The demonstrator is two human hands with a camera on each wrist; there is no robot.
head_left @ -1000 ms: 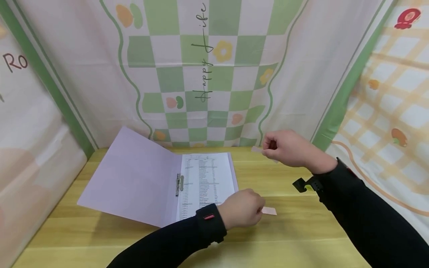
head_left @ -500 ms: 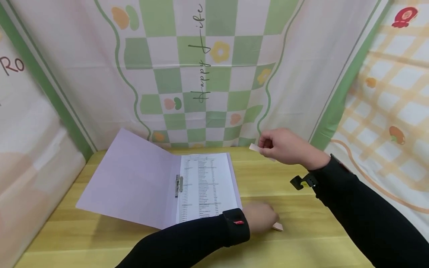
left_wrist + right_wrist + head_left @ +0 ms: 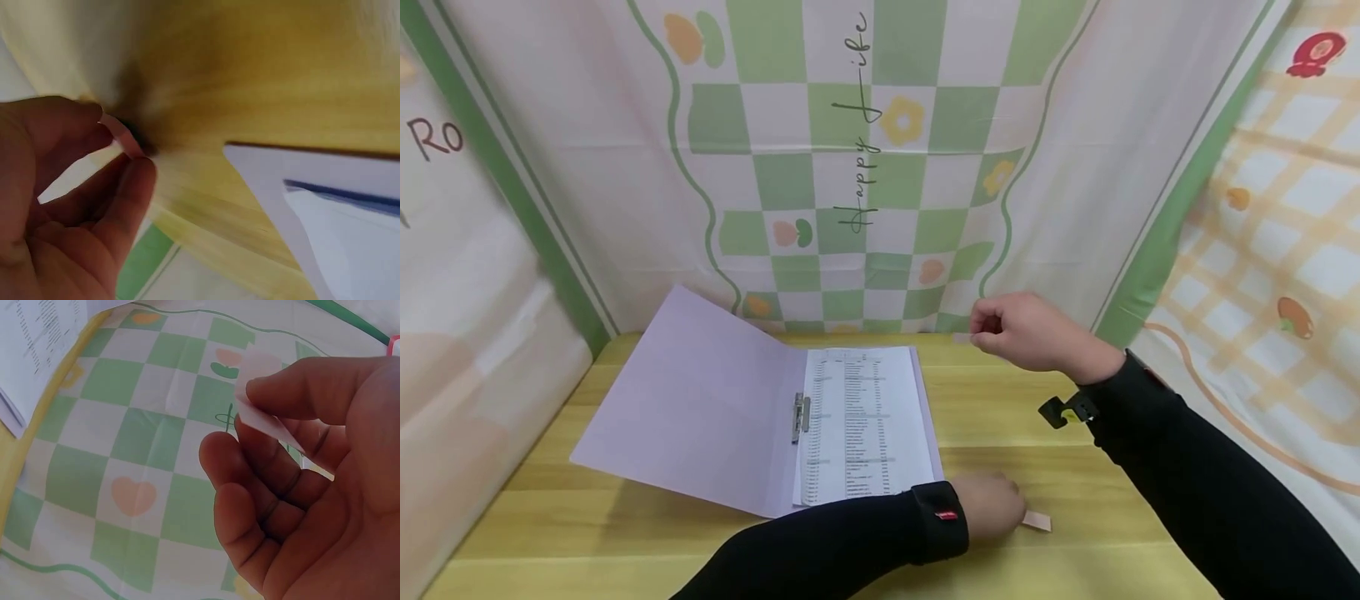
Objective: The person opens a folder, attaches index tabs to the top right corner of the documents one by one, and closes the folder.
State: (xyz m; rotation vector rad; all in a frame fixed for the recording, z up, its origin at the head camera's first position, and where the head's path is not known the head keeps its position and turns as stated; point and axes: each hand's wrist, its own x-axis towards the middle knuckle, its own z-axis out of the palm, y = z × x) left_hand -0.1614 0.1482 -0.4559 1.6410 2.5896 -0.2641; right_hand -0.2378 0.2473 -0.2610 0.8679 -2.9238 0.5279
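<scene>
My left hand (image 3: 992,507) is low over the table, right of the folder's lower corner. Between thumb and fingertip it pinches a small pale pink paper slip (image 3: 1037,522); the left wrist view shows this slip (image 3: 124,134) bent and nearly edge-on. Farther back, my right hand (image 3: 1037,333) is raised near the table's rear edge. It pinches another pale pink slip (image 3: 259,369) between thumb and forefinger, the remaining fingers curled below. An open lilac folder (image 3: 700,408) lies to the left with printed sheets (image 3: 865,425) on its right side.
A metal clip (image 3: 801,417) sits at the folder's spine, and the folder's left cover stands tilted up off the wooden table (image 3: 542,533). Behind the table hangs a green-and-white checked cloth (image 3: 891,229), with more patterned cloth (image 3: 1292,250) on the right.
My left hand has moved right and nearer to me, carrying its slip away from the sheets. The right hand has shifted only slightly left, still holding its slip.
</scene>
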